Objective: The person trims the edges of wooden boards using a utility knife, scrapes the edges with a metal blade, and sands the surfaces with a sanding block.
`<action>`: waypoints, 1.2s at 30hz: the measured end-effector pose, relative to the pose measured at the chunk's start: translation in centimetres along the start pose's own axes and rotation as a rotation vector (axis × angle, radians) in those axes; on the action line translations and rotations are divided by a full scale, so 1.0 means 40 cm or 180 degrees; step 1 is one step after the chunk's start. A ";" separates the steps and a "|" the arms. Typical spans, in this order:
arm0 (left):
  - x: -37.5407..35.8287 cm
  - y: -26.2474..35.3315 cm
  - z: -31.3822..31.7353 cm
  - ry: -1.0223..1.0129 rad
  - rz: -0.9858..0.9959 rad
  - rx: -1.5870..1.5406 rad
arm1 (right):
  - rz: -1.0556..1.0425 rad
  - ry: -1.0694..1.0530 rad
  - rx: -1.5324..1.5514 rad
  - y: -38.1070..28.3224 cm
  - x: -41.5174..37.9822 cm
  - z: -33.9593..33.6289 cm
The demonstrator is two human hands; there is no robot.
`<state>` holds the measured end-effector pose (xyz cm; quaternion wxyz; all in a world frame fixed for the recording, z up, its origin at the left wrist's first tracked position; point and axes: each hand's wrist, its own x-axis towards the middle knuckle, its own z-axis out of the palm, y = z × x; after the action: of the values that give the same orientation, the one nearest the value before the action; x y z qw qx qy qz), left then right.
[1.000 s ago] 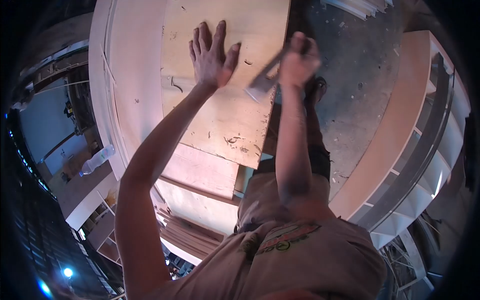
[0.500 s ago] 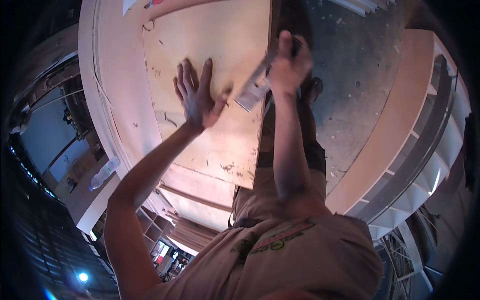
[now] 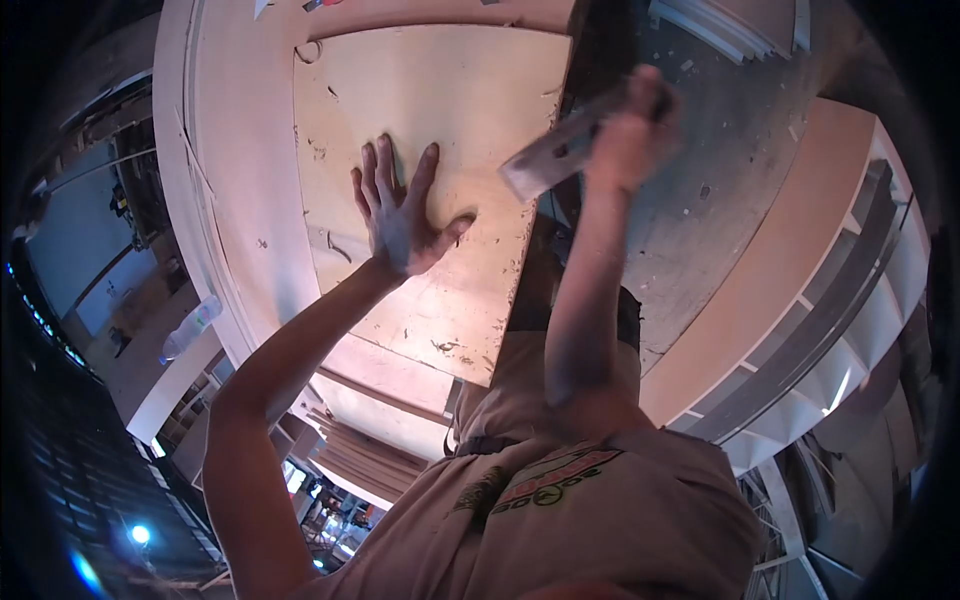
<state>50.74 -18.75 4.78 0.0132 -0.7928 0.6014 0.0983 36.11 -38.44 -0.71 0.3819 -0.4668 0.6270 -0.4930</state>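
My left hand (image 3: 402,225) lies flat on a pale wooden board (image 3: 480,100), fingers spread and thumb pointing right. My right hand (image 3: 632,145), blurred by motion, is wrapped round a metal hand plane (image 3: 545,168). The front end of the plane overlaps the board's right edge, while its rear and my fist are out over the floor. Curled dark shavings (image 3: 340,248) and small bits of debris (image 3: 447,346) are scattered over the board.
The board rests on a larger pale worktop (image 3: 235,130). A clear plastic bottle (image 3: 192,328) lies to the left. On the right stands a long curved shelf frame (image 3: 800,290) with compartments. Stacked strips (image 3: 725,25) are on the floor (image 3: 700,215) at the top right.
My right hand has swung the hand plane right, from over the board to its right edge and beyond. My left hand stays flat on the board. The view has shifted slightly.
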 end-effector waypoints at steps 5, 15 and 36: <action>-0.003 -0.005 0.010 0.0092 0.0030 -0.0004 | 0.0434 -0.0203 0.0525 -0.017 0.027 0.028; 0.002 -0.004 -0.002 0.0209 0.0143 0.0114 | 0.0836 0.0279 0.0696 -0.062 0.082 0.058; -0.019 0.009 -0.004 0.0105 -0.0038 -0.0249 | 0.0151 -0.0096 0.0562 -0.068 0.045 0.089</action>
<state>50.20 -18.14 5.09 -0.0271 -0.7978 0.5925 0.1086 39.54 -41.30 1.13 0.4426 -0.4237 0.5862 -0.5301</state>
